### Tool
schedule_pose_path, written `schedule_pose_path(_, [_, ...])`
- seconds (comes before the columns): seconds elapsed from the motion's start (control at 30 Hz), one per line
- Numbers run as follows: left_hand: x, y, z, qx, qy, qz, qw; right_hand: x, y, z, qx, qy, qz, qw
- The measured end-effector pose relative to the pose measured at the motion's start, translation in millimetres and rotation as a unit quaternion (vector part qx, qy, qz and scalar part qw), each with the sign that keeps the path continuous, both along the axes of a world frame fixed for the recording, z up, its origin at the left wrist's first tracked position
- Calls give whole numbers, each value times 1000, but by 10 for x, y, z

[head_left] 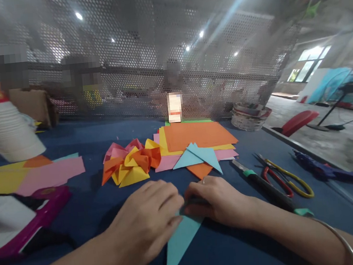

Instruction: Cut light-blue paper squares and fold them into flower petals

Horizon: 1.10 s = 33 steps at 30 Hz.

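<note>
The folded light-blue paper point(184, 236) lies on the dark-blue surface point(234, 252), between and partly beneath the two hands, its narrow point directed toward the person. The left hand point(147, 222) covers the upper left edge of the paper; its fingers are set narrow, side by side, with the thumb against the sheet. The right hand point(219, 201) contacts the upper right portion; its fingers are curled inward, with a ring on one finger. A dark area shows beneath the right fingers; whether it is an object or shadow cannot be determined. Whether either hand pinches the paper also cannot be determined.

Beyond the hands, a folded light-blue piece point(197, 155) overlaps an orange piece point(200, 171) and the front of the colored paper stack point(195, 135), whose top sheet is orange. A pink, yellow and orange folded-paper assembly point(131, 162) is located to the left of the stack.

Right side: a utility knife point(268, 190) with a dark handle, yellow-and-red-handled tools point(288, 178) and a blue glue gun point(323, 168). A woven basket point(250, 117) is positioned farther back.

Left side: nested white cups point(6, 128), loose colored sheets point(49, 174) and a magenta-and-white device point(32, 221), cut off by the view.
</note>
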<state>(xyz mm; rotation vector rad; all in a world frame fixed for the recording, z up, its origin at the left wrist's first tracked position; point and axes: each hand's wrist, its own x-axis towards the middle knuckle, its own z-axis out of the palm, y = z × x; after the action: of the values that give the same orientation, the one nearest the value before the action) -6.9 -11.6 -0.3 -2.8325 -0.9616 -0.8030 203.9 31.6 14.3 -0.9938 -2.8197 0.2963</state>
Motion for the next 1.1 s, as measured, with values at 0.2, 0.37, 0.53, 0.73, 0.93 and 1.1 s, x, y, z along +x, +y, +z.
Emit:
schedule_pose_path(0.2, [-48, -140, 96, 6, 15, -138, 990, -5, -8, 20, -9, -16, -13, 1000])
schedule_pose_path(0.37, [-41, -177, 43, 37, -13, -127, 991, 8, -62, 85, -72, 33, -36, 996])
schedule_pose_path(0.53, [-8, -160, -29, 36, -24, -127, 991, 4, -134, 102, -111, 44, -61, 991])
schedule_pose_path(0.73, [-3, -115, -74, 70, -40, -154, 985, 12, -122, 193, -174, 26, -138, 975])
schedule_pose_path(0.93, [-3, -118, -132, 100, -88, -168, 977, 123, 8, 197, -219, 37, -129, 966])
schedule_pose_path(1.1, [21, -124, -151, 101, -89, -148, 980, 202, 105, 182, -259, 53, -105, 959])
